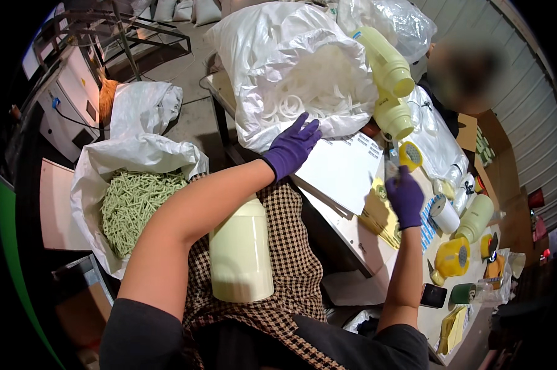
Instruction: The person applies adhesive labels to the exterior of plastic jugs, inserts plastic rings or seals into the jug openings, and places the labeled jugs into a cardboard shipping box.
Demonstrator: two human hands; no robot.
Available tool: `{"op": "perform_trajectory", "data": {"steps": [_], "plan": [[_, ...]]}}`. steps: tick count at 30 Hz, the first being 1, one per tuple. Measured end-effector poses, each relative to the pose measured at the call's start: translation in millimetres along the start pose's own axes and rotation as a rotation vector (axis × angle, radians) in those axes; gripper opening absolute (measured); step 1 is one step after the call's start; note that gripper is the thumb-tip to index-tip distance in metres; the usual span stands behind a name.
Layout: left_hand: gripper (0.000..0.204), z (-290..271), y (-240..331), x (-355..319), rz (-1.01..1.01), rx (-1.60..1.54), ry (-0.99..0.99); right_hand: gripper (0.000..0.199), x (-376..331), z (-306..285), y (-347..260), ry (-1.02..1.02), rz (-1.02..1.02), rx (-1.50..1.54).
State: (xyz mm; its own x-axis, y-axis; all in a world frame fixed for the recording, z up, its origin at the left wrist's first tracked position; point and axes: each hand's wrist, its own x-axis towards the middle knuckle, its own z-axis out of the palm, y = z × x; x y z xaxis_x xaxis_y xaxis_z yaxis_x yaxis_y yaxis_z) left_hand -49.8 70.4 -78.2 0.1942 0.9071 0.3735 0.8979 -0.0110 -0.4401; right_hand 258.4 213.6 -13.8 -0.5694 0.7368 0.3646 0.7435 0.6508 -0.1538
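My left hand (292, 145), in a purple glove, reaches with spread fingers to the mouth of a large white plastic bag (272, 68) full of white rings (309, 98); it holds nothing that I can see. My right hand (405, 198), also gloved in purple, is closed around a thin tool-like thing, too small to name, over the table (358, 231). A pale yellow bottle (241, 253) lies on my lap on checked cloth. A yellow round lid (410, 155) sits just above my right hand.
Two pale yellow bottles (389, 68) lie by the ring bag. A white sack of green sticks (133, 200) stands to my left. A tape roll (444, 213), a yellow cap (453, 256), another bottle (474, 217), a phone (433, 295) and white sheets (346, 169) lie on the table. Another person sits opposite.
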Motion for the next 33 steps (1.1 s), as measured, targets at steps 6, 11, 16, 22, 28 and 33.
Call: {"op": "perform_trajectory", "data": {"steps": [6,11,16,22,28,33], "plan": [[0.045,-0.8,-7.2,-1.1,-0.040,-0.107,-0.006,0.024,-11.1,52.1,-68.4,-0.060,-0.376,-0.152],[0.044,-8.5,-13.0,0.5,-0.061,-0.151,-0.091,0.030,13.9,57.8,-81.5,-0.068,-0.504,-0.126],[0.037,-28.5,-22.6,11.5,-0.041,-0.377,-0.215,0.029,31.4,65.2,-77.8,-0.130,-0.428,0.046],[0.034,-56.9,-25.3,16.7,0.144,-0.364,-0.512,0.041,38.6,67.6,-66.2,-0.125,-0.213,0.353],[0.070,-66.4,-24.3,22.3,0.128,-0.446,-0.626,0.038,31.2,69.6,-63.7,-0.252,-0.002,0.493],[0.058,-67.6,-29.2,32.6,0.246,-0.344,-0.585,0.033,13.0,57.7,-51.7,-0.070,-0.104,0.567]]}}
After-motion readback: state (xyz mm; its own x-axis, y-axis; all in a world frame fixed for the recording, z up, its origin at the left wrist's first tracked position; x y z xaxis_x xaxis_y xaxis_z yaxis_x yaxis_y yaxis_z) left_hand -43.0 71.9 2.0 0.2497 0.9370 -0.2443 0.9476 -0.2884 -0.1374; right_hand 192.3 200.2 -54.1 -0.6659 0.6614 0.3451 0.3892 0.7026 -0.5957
